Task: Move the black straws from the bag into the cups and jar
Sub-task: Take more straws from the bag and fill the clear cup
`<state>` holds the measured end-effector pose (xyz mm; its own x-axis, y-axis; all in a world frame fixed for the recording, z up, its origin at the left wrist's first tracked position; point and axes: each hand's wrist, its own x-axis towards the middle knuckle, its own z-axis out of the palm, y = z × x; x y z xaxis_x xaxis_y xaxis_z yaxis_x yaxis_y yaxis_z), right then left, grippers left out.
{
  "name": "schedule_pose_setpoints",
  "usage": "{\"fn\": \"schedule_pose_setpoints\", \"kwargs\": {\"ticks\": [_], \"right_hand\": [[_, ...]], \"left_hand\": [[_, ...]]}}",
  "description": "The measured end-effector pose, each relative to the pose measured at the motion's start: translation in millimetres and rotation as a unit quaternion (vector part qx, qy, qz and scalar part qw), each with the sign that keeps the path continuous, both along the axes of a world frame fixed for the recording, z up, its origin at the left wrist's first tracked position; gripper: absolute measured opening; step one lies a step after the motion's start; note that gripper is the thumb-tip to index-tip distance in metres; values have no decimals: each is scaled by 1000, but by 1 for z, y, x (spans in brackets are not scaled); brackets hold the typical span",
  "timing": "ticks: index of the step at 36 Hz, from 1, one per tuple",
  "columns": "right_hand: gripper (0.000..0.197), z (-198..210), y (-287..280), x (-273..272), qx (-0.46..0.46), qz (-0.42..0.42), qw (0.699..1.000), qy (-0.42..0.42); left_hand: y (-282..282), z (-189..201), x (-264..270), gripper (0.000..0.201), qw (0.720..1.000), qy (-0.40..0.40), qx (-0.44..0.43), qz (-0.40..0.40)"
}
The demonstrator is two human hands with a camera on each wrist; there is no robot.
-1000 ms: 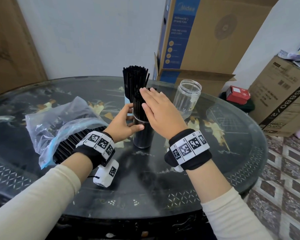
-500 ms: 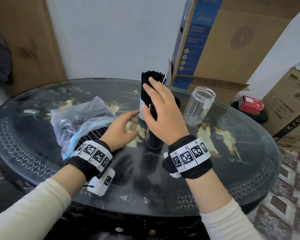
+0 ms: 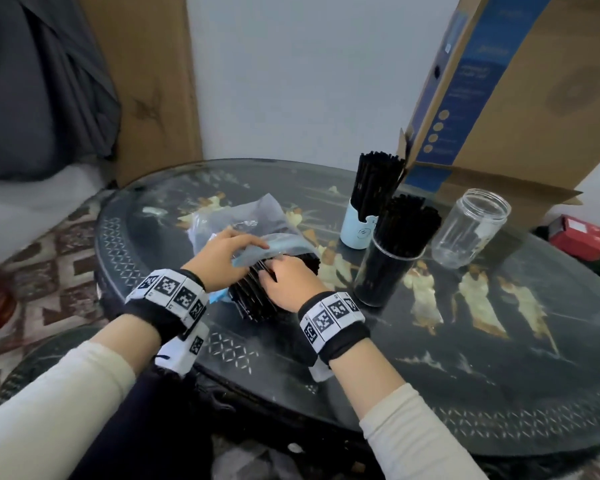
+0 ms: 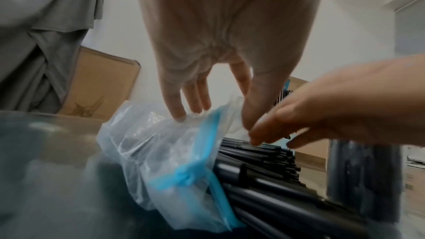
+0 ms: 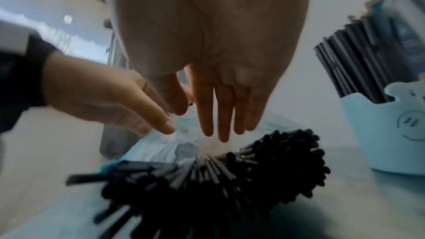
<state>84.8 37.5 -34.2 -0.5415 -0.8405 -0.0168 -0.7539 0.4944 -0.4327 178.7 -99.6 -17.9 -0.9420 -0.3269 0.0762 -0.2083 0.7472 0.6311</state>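
A clear plastic bag [image 3: 239,216] with a blue zip edge lies on the table, and a bundle of black straws [image 3: 257,299] sticks out of its mouth toward me. My left hand [image 3: 250,252] pinches the bag's upper lip [image 4: 207,126] between fingers and thumb. My right hand [image 3: 274,268] reaches under that lip, its straight fingers [image 5: 218,130] touching the straws [image 5: 230,166]. To the right stand a light blue cup [image 3: 359,232] and a clear cup [image 3: 381,275], both packed with straws, and an empty clear jar [image 3: 468,226].
The round dark table [image 3: 465,358] has a patterned rim near me. A big cardboard box [image 3: 520,98] stands behind the cups. A red box [image 3: 582,237] lies beyond the table's right edge, and patterned floor shows at the left.
Both hands left the clear cup of straws and moved left to the bag. The left hand took hold of the bag's lip and the right reached onto the straws. My view turned left.
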Motion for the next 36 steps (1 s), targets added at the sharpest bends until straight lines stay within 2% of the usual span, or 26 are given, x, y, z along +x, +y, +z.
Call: {"fn": "schedule_pose_setpoints", "kwargs": {"ticks": [5,9,17,26,31,36], "right_hand": [[56,-10,-14,-2,85,-26,996,-14],[53,-7,-23,-2,116,-30,993,3],[46,-7,-28,-8,83,9,996,-30],[26,3,-21,-15,19,15,999,-47],[24,9,-16,-16,-24,13,997,-65],[26,16,-8,-19,-29,1,997,-77]], "left_hand": [[0,9,-4,45,1000,-8,-5,19],[1,17,-9,42,999,24,16,42],[1,25,-10,34,997,46,27,59],[-2,22,-12,39,996,42,43,68],[-2,23,-13,42,996,44,38,63],[0,22,-8,45,997,36,32,61]]}}
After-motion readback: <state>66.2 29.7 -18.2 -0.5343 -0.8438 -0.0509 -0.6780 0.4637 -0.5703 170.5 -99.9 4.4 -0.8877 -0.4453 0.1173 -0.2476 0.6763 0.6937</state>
